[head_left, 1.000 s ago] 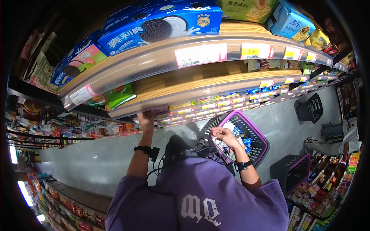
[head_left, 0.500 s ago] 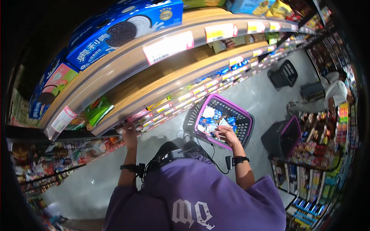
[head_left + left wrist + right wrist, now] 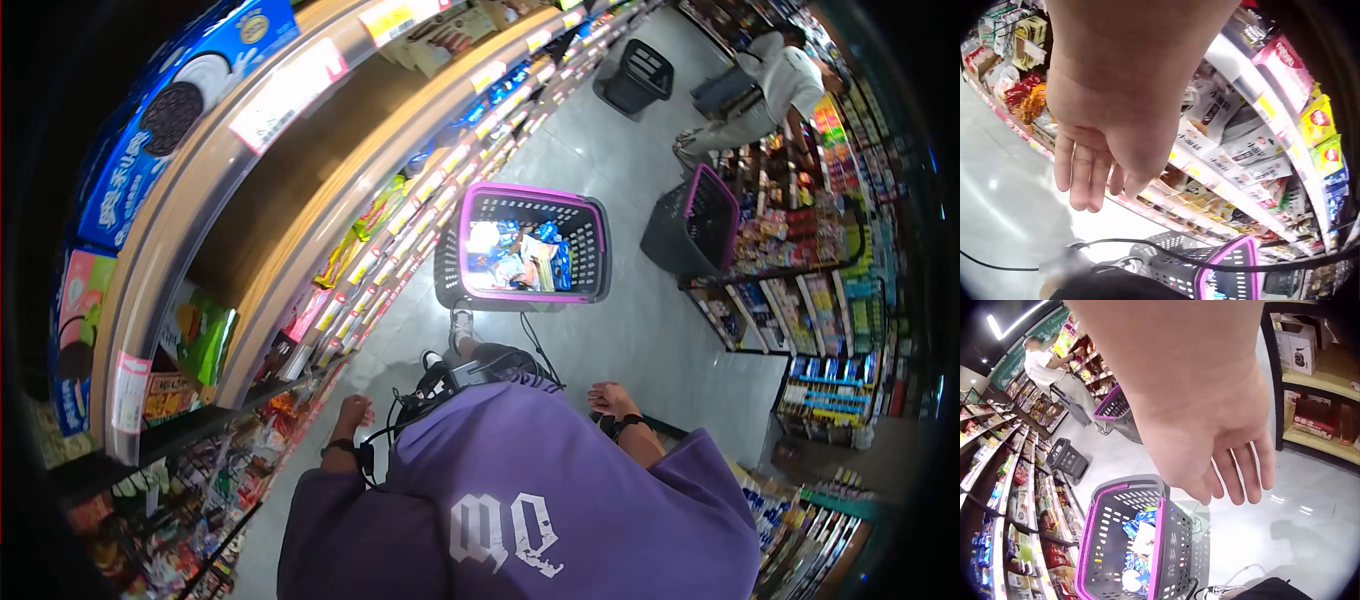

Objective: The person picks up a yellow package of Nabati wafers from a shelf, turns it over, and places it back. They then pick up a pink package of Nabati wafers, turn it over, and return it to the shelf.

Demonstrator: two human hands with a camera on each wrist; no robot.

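Both hands are empty and hang low beside the person's body. The left hand (image 3: 352,412) is left of the purple shirt, near the shelves; in the left wrist view its fingers (image 3: 1090,178) hang relaxed over the floor. To the right of the shirt is the right hand (image 3: 612,399), and in the right wrist view its fingers (image 3: 1244,472) point down, loosely extended. A grey basket with a purple rim (image 3: 535,297) stands on the floor ahead, touched by neither hand. Blue and white packets (image 3: 540,255) lie inside it.
Shelves with packaged snacks (image 3: 1254,147) and blue cookie boxes (image 3: 140,150) line the left side. Another purple-rimmed basket (image 3: 712,205) and a dark basket (image 3: 636,78) stand farther off. A person in a white top (image 3: 790,80) is beside the far right shelves. Black cables hang at the waist.
The left hand has moved away from the shelf edge and down to the side. My right hand has drawn back from above the basket. The head view has turned rightward.
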